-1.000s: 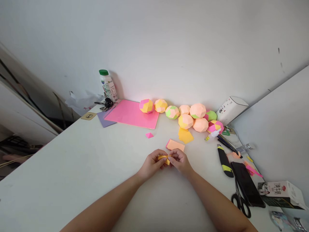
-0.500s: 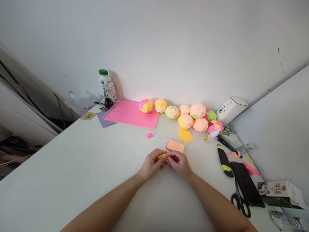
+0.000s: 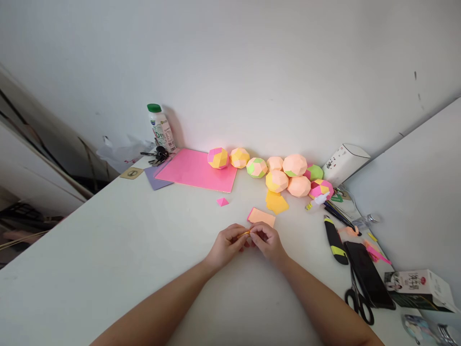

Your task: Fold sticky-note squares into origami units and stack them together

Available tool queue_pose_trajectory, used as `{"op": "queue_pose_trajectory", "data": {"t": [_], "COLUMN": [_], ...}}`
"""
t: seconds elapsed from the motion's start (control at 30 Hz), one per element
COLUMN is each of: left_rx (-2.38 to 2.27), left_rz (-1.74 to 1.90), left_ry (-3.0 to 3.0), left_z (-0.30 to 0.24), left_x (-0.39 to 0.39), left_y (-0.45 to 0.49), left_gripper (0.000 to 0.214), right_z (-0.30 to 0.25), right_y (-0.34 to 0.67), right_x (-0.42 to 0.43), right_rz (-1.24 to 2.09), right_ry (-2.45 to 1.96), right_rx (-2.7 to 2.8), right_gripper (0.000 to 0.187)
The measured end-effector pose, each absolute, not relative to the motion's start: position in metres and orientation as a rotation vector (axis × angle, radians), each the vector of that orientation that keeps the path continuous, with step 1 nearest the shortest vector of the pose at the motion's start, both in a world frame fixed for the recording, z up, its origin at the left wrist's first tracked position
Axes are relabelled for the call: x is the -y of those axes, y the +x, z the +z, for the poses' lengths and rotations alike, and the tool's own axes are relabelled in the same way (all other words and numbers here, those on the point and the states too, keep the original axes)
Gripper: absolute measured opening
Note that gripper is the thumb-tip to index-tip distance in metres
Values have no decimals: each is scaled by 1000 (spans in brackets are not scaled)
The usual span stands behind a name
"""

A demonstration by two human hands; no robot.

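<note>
The left hand [image 3: 224,246] and right hand [image 3: 269,243] pinch one small orange paper [image 3: 247,233] between thumbs and fingertips, over the middle of the white table [image 3: 108,250]; both forearms slant inward from its near side. Peach paper [image 3: 262,217] lies just beyond. Faceted paper balls [image 3: 295,165] line the far edge below a pale wall [image 3: 252,72]; a bottle [image 3: 163,129] stands near the far left corner.

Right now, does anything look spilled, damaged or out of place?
Nothing looks spilled. Only the dark marks on the wall, upper right, stand out against its plain surface. The orange paper between the left hand and right hand is mostly hidden, so I can't judge it.
</note>
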State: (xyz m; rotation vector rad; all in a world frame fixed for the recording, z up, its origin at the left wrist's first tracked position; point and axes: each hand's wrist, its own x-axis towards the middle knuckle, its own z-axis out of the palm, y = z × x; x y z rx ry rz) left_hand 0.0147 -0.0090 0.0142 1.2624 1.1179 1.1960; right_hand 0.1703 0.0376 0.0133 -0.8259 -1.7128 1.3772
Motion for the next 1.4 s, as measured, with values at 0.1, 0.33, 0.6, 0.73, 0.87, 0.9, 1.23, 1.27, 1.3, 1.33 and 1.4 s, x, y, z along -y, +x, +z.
{"op": "queue_pose_trajectory", "data": {"t": [0.1,0.33,0.6,0.73,0.87,0.9,1.23,1.27,1.3,1.33,1.4], "left_rx": [-1131,-1124,-1075,-1064,-1062,-1056,-1149,-1159,-1162,-1161,-1158], "left_rz": [1193,1163,1177,1183,1191,1194,1153,1146,1138,1131,1120], "left_ry": [1239,1210,1212,1223,1222,1218,1203,1207,1207,1206,1199], "left_z": [16,20,13,12,13,14,20,21,21,21,22], "left_x": [9,9,8,8,8,8,11,11,11,10,10], "left_y": [14,13,11,11,11,11,13,13,13,13,13], "left_gripper": [25,25,24,23,24,24,26,26,27,27,27], "right_z": [13,11,10,10,12,13,12,12,12,12,11], "right_y": [171,173,173,172,173,173,175,175,175,175,175], "right_x": [-37,-38,-39,-39,-39,-39,-43,-43,-43,-43,-43], "right_rz": [1389,1418,1479,1539,1573,1580,1482,1479,1476,1471,1465], "right_ry": [-826,-863,-887,-911,-923,-922,-888,-886,-884,-881,-873], "right_rx": [1711,1647,1607,1547,1550,1570,1610,1611,1613,1613,1615], "right_gripper": [12,13,18,22,27,25,14,13,13,13,13]}}
